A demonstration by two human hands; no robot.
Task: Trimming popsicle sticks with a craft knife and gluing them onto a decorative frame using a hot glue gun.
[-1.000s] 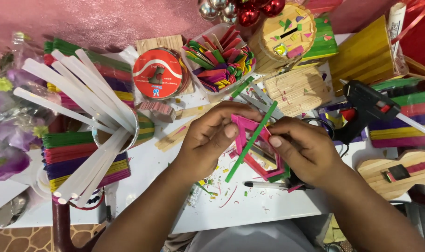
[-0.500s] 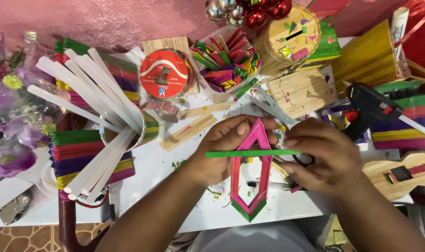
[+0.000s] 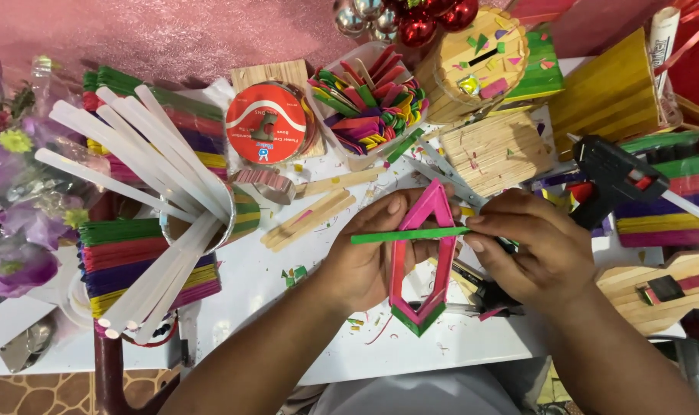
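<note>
My left hand (image 3: 372, 257) grips a pink frame (image 3: 422, 257) made of craft sticks, shaped like a long pointed diamond with a green tip at the bottom. My right hand (image 3: 530, 250) pinches a green craft stick (image 3: 407, 235) by its right end and lays it flat across the upper part of the frame. Both hands hover over the white table (image 3: 342, 350), near its front edge.
A black glue gun (image 3: 614, 173) lies to the right. A cup of white glue sticks (image 3: 146, 207) stands left, beside stacks of coloured sticks (image 3: 138, 250). Behind are a red tape roll (image 3: 269, 123), a tray of coloured sticks (image 3: 369, 104) and wooden stick boxes (image 3: 495, 150).
The pink frame has been turned upright and the green stick swung from a slant to lie level across it. My hands have shifted slightly toward me.
</note>
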